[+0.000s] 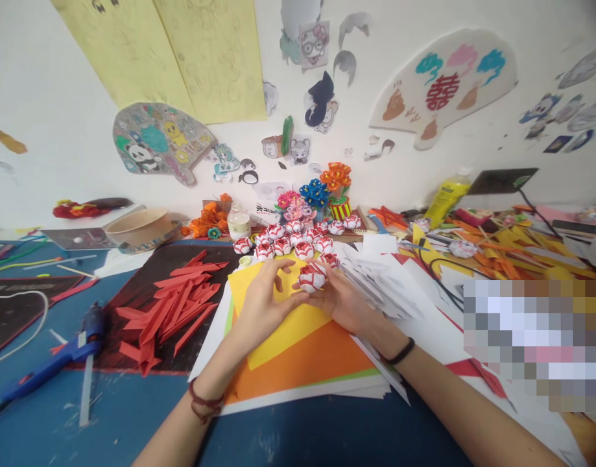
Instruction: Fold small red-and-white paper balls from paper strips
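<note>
Between my two hands, over a stack of yellow and orange paper [302, 357], is a red and white folded paper flower [312, 277]. My right hand [344, 299] grips it from the right side, fingers against its edge. My left hand [264, 299] is at its left, fingers curved and apart, the thumb reaching toward the flower's lower edge; whether the thumb touches it is hard to tell. Just behind stand several similar red and white flowers [282, 246] in rows. Red folded paper strips [176, 305] lie in a pile on a dark mat [127, 285] to the left.
A blue glue gun [78, 347] lies at the left. Farther back are a round bowl [137, 227], a small white bottle [238, 222] and bright paper bouquets [314, 192]. On the right are white paper strips [375, 285], a yellow bottle [447, 198], coloured scraps and a cable.
</note>
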Demonstrator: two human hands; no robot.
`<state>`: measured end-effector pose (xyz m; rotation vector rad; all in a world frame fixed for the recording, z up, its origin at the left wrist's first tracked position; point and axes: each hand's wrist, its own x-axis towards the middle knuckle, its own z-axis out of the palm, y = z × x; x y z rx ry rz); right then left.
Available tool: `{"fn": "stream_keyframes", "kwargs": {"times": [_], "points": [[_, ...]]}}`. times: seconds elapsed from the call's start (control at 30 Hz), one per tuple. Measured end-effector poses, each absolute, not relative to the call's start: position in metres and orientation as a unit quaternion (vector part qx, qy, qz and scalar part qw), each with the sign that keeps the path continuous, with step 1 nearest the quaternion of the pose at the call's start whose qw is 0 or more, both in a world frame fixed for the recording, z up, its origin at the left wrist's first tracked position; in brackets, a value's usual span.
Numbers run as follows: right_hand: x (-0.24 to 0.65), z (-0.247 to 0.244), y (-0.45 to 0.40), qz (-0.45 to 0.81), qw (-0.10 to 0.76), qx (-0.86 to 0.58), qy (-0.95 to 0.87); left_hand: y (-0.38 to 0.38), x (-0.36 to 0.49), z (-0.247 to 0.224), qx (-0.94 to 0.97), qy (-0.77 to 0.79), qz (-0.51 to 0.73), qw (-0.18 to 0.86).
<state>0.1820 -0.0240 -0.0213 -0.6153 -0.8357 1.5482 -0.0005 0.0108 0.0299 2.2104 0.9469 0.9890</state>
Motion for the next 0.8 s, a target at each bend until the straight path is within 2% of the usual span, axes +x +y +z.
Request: {"fn": "stream_keyframes", "kwargs": {"times": [0.27,0.53,0.8], "points": [[0.181,-0.023,-0.024,0.700,0.556,-0.258,-0.366,0.008,0.005,0.021,0.836,0.320,0.356,0.266],[0.183,-0.011,-0.025,0.643,0.618,-0.273,-0.360,0.002,0.002,0.034,0.851,0.284,0.410,0.166],[0.181,-0.013,-0.026,0.625,0.627,-0.272,-0.377,0.005,0.002,0.033,0.839,0.291,0.411,0.209]]}}
